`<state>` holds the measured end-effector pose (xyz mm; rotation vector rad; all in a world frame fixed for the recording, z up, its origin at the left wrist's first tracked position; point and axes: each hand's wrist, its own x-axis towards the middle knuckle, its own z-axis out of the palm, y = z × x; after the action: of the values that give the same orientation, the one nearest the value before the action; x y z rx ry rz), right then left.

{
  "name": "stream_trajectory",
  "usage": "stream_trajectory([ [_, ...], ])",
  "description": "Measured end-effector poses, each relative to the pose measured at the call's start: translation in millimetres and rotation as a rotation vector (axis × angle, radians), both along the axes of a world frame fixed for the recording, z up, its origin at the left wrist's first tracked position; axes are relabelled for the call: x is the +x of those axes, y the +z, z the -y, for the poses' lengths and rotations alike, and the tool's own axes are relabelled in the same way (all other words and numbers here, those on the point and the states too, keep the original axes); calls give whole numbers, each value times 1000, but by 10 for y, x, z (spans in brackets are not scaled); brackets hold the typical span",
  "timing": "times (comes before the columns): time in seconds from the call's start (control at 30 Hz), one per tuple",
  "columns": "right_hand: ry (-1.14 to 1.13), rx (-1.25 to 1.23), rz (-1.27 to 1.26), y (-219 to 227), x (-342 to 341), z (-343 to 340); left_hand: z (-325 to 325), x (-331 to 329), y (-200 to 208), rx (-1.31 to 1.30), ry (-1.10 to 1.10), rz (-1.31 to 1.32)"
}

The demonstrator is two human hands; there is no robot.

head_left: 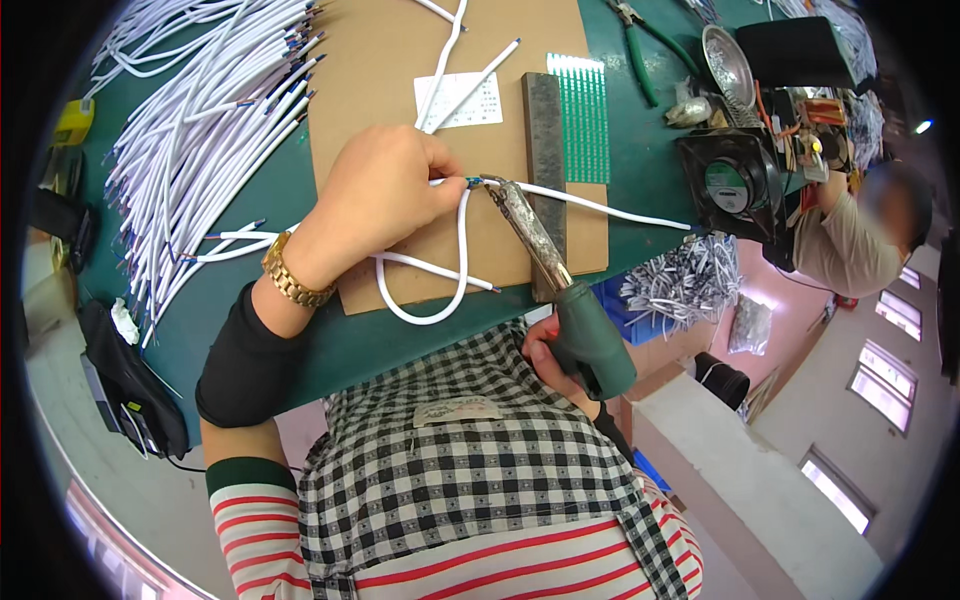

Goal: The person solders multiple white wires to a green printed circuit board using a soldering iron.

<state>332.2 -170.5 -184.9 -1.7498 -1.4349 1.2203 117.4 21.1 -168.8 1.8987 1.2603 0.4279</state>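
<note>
Checked apron fabric [470, 470] over a red-striped top fills the lower middle of the view, closest to the lens. Just above it the right hand [550, 365] is wrapped tight around the green handle of a soldering iron [560, 300], whose scorched metal barrel slants up and left until its tip meets the bared end of a white cable [455, 265]. The left hand [385, 195], with a gold watch [292, 275] at the wrist and a black sleeve behind it, pinches that cable end between thumb and fingertips, right beside the iron's tip. Below the pinch the cable loops down over a brown cardboard sheet [380, 70] lying on the green table [330, 345]. A dark metal bar [545, 130] lies lengthwise on the cardboard, under the iron, with a green strip of circuit boards [585, 120] just to its right. A big bundle of cut white cables [200, 130] is spread across the left of the table. Farther right are green-handled pliers [640, 50], a black fan [735, 180], and another person [850, 235] seated at the table's far edge.
</note>
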Motion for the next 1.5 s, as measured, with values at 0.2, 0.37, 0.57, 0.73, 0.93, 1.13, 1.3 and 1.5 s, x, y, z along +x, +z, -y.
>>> stream_trajectory([
  [0.2, 38, 51, 0, -52, 20, 2, 2, 0, -19, 8, 10, 1],
  [0.37, 8, 68, -19, -135, 18, 24, -3, -10, -18, 5, -21, -40],
  [0.57, -42, 95, -68, -127, -3, 44, 6, -5, -14, 27, -17, -31],
  [0.73, -20, 159, 29, -209, -14, 58, -3, -13, -25, 27, -29, -44],
  [0.93, 27, 206, 222, -306, 1, 106, -1, -5, -23, 26, -17, -29],
  [1.13, -49, 184, 212, -324, -47, 115, 4, 3, -28, 36, -21, -50],
  [1.3, -42, 185, 91, -323, -40, 97, 18, 25, -34, 78, 13, -31],
  [1.5, -70, 151, 68, -179, 19, 31, -2, 15, -39, 53, -14, -28],
])
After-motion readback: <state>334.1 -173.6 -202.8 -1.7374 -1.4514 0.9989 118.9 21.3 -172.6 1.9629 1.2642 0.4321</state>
